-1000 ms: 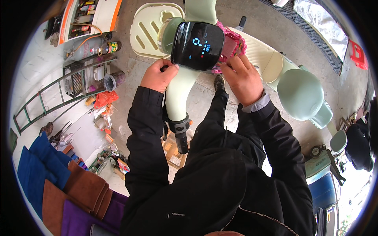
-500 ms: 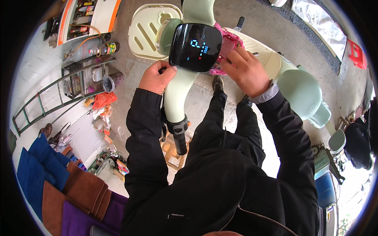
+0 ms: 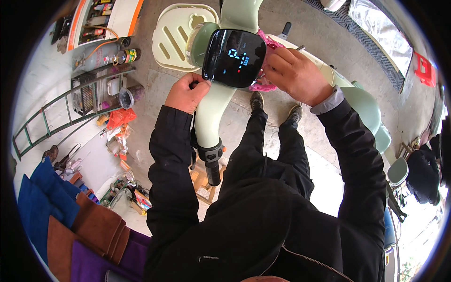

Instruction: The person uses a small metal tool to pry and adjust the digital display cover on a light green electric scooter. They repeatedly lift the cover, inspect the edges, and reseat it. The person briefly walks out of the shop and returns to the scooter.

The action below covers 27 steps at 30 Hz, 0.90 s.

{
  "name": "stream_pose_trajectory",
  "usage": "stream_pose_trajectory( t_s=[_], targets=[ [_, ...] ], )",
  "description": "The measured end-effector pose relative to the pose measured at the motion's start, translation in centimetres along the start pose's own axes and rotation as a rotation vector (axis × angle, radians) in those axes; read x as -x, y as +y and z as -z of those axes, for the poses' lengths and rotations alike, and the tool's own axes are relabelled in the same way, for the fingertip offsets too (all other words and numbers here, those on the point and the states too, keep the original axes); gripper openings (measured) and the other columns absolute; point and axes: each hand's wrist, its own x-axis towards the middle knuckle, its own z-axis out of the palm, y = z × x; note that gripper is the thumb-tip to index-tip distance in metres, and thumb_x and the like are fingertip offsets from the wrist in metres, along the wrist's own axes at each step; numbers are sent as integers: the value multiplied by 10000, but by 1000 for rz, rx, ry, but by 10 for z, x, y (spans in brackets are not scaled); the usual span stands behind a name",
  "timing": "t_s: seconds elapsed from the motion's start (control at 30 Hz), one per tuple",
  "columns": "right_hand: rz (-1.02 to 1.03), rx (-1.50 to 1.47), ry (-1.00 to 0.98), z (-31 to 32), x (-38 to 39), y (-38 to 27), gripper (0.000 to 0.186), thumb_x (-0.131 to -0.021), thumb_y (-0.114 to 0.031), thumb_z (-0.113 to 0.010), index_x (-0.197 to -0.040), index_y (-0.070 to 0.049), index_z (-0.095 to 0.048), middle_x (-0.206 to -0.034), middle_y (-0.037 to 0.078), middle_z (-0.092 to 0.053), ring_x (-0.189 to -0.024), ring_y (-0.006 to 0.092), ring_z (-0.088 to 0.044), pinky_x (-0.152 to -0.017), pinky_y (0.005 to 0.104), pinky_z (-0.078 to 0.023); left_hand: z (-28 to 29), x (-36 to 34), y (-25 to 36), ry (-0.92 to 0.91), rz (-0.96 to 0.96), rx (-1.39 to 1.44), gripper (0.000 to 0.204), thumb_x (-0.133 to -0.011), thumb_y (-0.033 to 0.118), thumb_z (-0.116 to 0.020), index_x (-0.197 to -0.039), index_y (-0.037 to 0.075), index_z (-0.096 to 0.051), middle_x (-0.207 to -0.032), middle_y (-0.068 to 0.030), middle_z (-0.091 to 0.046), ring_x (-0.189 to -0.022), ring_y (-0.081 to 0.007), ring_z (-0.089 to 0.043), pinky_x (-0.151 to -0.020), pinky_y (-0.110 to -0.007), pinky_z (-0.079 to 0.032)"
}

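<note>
A pale green electric scooter stands in front of me, its handlebar [image 3: 213, 110] curving toward me to a black grip [image 3: 213, 173]. At the centre of the bar a black display panel [image 3: 235, 58] is lit with blue symbols. My left hand [image 3: 188, 93] is closed at the panel's lower left corner, thumb on the edge and fingers curled under. At the panel's right edge my right hand [image 3: 298, 75] is closed, fingertips together over a pink lacy-edged piece [image 3: 263, 87]. Whatever lies between those fingertips is hidden.
Beyond the handlebar is a cream slotted footboard or tray [image 3: 176, 40]. A green rounded scooter seat [image 3: 361, 105] sits to the right. Along the left wall are a metal ladder [image 3: 44, 120], bottles [image 3: 129, 55] and a bucket [image 3: 127, 97]. A red plastic stool [image 3: 424, 69] stands far right.
My right hand has shifted slightly right and down along the panel's edge, covering more of the pink piece. My left hand keeps its place. The view has turned slightly.
</note>
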Motion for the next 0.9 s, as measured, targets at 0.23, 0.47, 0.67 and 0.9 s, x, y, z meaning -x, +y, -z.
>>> stream_pose_trajectory(
  t_s=[0.23, 0.47, 0.67, 0.9],
  targets=[
    [76, 54, -20, 6, -3, 18, 240, -752, -150, -776, -976, -90, -712, -1040, 49, -630, -1065, 237, -633, -943, 352, -559, 0, -1, -2, 4, -6, 10, 229, -946, 207, -745, -998, -6, -678, -789, 31, -579, -691, -66, -515, -636, -258, -437],
    [28, 11, -77, 19, 14, 30, 300, -772, -122, -765, -1060, -68, -701, -1113, 66, -658, -1109, 255, -646, -929, 373, -559, 2, -1, -3, -4, -10, -12, 247, -953, 221, -751, -1014, -8, -681, -793, 30, -586, -697, -68, -526, -638, -261, -443],
    [-468, -446, 143, -13, 43, -13, 229, -902, -83, -749, -1115, -38, -677, -1073, 111, -694, -1003, 348, -683, -857, 428, -579, 4, -4, -5, -45, -24, -26, 301, -960, 262, -777, -1047, -12, -689, -831, 22, -611, -731, -70, -545, -666, -254, -462],
    [-1295, -1389, 526, -72, 19, -99, 281, -930, -152, -873, -1087, -3, -693, -802, -43, -624, -740, 46, -543, -668, 237, -463, 5, -2, -2, -84, -3, -16, 356, -966, 303, -796, -1086, -18, -699, -885, 9, -650, -777, -71, -574, -703, -248, -477]
  ],
)
